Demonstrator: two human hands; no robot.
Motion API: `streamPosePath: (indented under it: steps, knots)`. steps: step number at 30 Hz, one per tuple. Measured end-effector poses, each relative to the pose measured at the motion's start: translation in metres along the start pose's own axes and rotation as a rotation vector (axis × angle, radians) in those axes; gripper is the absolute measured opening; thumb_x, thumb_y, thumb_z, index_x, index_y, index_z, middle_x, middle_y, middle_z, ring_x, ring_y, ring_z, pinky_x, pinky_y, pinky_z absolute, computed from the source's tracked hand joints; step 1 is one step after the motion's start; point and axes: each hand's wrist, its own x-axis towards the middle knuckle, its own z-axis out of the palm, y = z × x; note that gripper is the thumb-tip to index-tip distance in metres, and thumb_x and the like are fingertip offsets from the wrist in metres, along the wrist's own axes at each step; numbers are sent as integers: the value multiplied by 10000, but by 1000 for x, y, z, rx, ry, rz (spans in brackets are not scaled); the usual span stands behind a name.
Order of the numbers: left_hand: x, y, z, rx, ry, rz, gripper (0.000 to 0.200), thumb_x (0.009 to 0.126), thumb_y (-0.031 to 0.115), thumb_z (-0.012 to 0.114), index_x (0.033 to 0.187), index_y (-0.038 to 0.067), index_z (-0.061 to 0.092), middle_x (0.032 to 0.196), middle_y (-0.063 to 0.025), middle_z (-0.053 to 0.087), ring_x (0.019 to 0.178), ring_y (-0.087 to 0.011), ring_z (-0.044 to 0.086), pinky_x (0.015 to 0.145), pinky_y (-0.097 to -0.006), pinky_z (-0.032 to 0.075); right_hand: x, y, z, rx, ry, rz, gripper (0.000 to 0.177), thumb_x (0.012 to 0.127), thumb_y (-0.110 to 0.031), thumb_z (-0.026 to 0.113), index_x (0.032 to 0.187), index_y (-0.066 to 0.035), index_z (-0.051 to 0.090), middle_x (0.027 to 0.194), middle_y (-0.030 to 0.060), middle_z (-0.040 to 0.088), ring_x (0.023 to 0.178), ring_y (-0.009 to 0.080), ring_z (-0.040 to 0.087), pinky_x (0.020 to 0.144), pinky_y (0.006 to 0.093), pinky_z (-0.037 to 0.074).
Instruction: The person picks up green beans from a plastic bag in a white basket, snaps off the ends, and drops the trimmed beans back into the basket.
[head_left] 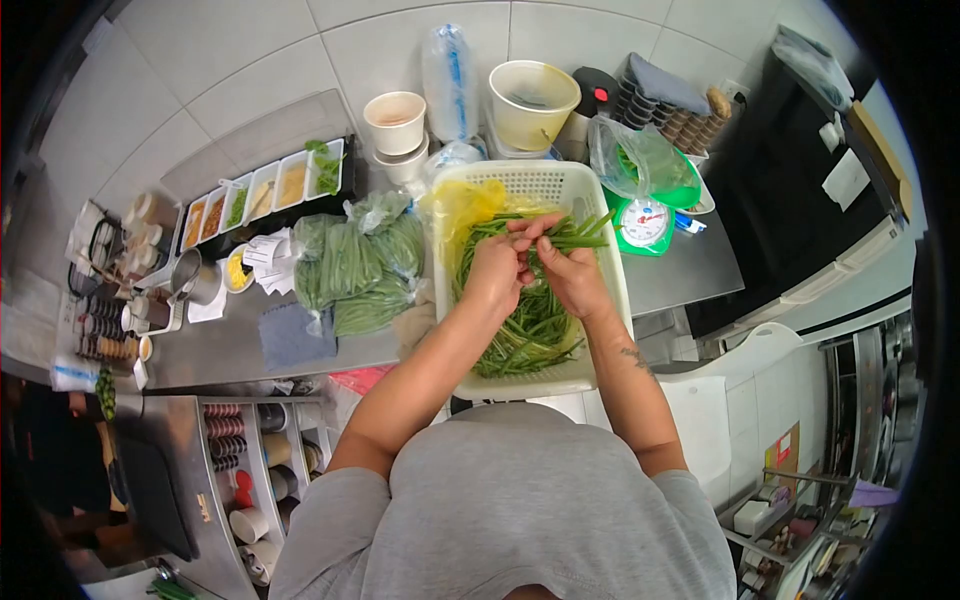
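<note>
Both my hands are over a white plastic basket (610, 330) that holds a heap of green beans (525, 335). A small bunch of beans (590, 232) lies across my right hand (572, 278), whose fingers are closed on it, with the tips sticking out to the right. My left hand (497, 268) meets it at the fingertips, curled around the other end of green beans. Some of its fingers hide what they grip. A yellow plastic bag (455, 205) lines the basket's far left corner.
Bagged green beans (355, 265) lie left of the basket, beside a blue-grey cloth (297, 333). A topping tray (262, 195) stands farther left. Tubs (535, 105) stand behind. A green dial scale (643, 225) bearing a plastic bag (630, 160) is on the right.
</note>
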Motion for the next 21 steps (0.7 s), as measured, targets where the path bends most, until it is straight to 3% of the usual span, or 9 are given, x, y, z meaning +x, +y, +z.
streamPosePath:
  steps: [2, 5, 7, 9, 10, 13, 15, 17, 21]
  knots:
    - [10, 0, -8, -103, -88, -30, 212, 929, 124, 417, 885, 65, 616, 680, 14, 475, 559, -82, 399, 498, -222, 334, -1, -1, -2, 39, -4, -8, 136, 926, -138, 536, 1029, -52, 514, 865, 49, 550, 1049, 241, 520, 937, 382, 376]
    - [28, 1, -13, -30, -25, 56, 134, 894, 101, 466, 838, 68, 584, 707, -8, 494, 569, -93, 420, 512, -230, 345, 0, -5, -5, 58, 75, -99, 120, 929, -153, 538, 993, -53, 515, 833, 43, 530, 923, 214, 536, 880, 360, 398]
    - [27, 14, -19, 388, 111, 348, 83, 859, 59, 510, 907, 46, 576, 790, -37, 543, 619, -126, 473, 577, -265, 404, 4, -8, -14, 161, 181, -235, 105, 932, -154, 537, 942, -51, 524, 843, 53, 540, 847, 184, 535, 827, 322, 418]
    - [34, 22, -28, 835, 133, 700, 114, 845, 40, 522, 948, 39, 569, 827, -48, 557, 657, -141, 504, 612, -284, 436, 6, -15, -29, 233, 346, -249, 134, 936, -186, 540, 909, -58, 514, 801, 45, 511, 765, 169, 506, 756, 316, 417]
    - [40, 19, -34, 1003, 53, 787, 106, 842, 77, 545, 928, 34, 589, 812, -85, 578, 706, -215, 556, 675, -341, 467, 6, -15, -39, 259, 399, -255, 139, 938, -189, 538, 901, -57, 514, 795, 44, 506, 757, 163, 499, 742, 314, 414]
    - [41, 3, -29, 1547, -295, 627, 139, 830, 153, 581, 872, 28, 623, 839, -152, 618, 797, -293, 607, 712, -400, 477, 7, -14, -39, 222, 525, -198, 182, 935, -219, 559, 846, -66, 519, 692, 13, 454, 616, 133, 439, 603, 295, 391]
    - [37, -15, -7, 1742, -343, 306, 209, 811, 218, 603, 820, 13, 642, 906, -194, 642, 861, -348, 621, 722, -445, 485, 7, -10, -34, 148, 555, -140, 200, 924, -231, 584, 821, -71, 520, 626, -9, 414, 533, 120, 396, 532, 284, 367]
    - [36, -31, 8, 1855, -335, 162, 245, 798, 234, 604, 831, -6, 638, 922, -188, 656, 868, -352, 635, 721, -464, 498, 7, -6, -30, 96, 593, -86, 213, 905, -245, 614, 822, -68, 530, 573, -29, 360, 476, 111, 352, 480, 277, 336]
    - [46, -62, 7, 1842, -278, 190, 198, 787, 155, 588, 805, -39, 623, 857, -179, 660, 837, -350, 640, 720, -448, 509, 7, -11, -20, -21, 600, 16, 210, 881, -235, 647, 867, -35, 584, 541, -31, 384, 440, 100, 347, 449, 264, 327]
